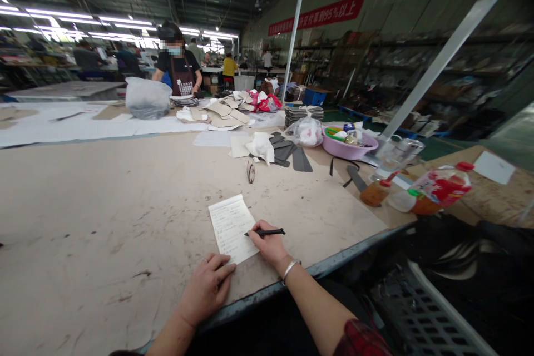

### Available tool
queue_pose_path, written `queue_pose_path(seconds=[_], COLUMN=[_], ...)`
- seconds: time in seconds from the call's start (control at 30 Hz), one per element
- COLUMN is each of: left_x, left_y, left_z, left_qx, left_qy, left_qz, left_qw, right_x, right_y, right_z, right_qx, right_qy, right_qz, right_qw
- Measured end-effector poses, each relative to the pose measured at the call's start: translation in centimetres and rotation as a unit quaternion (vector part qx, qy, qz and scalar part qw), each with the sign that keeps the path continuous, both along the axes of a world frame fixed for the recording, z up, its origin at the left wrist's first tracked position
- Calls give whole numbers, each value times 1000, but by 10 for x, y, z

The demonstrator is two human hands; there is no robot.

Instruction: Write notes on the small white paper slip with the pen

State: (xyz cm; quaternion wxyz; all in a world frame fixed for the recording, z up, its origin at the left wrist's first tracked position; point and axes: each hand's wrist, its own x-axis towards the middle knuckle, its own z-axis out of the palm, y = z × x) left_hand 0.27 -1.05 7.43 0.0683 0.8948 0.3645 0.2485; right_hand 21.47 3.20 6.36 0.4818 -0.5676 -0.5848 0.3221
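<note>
A small notepad [229, 222] with handwritten lines lies on the brown-covered table near its front edge, turned slightly. My right hand [269, 243] is closed around a black pen [271, 231], whose tip points at the right side of the page. A silvery bangle circles that wrist. My left hand [211, 283] lies on the table at the pad's lower left corner, fingers loosely bent and apart, fingertips by the bottom edge of the paper. It holds nothing. Beyond the pad sits a pair of folded glasses [250, 172].
Dark grey cut pieces [283, 147] and crumpled white paper [262, 147] lie farther back. A pink basin [349, 146] and sauce-coloured bottles [442, 186] stand at right. Across the table is a person in an apron [182, 75]. A grey crate [429, 311] is below right.
</note>
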Motion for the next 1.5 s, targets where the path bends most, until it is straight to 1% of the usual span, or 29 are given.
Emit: queue_pose_path(seconds=[0.4, 0.6, 0.9, 1.1, 1.23, 1.5], left_x=[0, -1, -1, -2, -1, -2], left_y=[0, 0, 0, 0, 2, 0], left_z=[0, -3, 0, -4, -7, -5], left_qx=[6, 4, 0, -5, -6, -2], left_qy=[-4, 0, 8, 11, 11, 0], left_qz=[-4, -4, -5, -6, -4, -2], left_qw=[1000, 1000, 1000, 1000, 1000, 1000], right_x=[0, 0, -1, 1, 1, 1], right_y=[3, 5, 4, 5, 6, 6], right_z=[-6, -9, -7, -8, -9, -8], right_qx=[3, 4, 0, 1, 1, -1], right_qy=[-27, -37, -45, -50, -58, -73], right_qz=[11, 11, -3, -26, -26, -25], right_qw=[1000, 999, 999, 998, 998, 997])
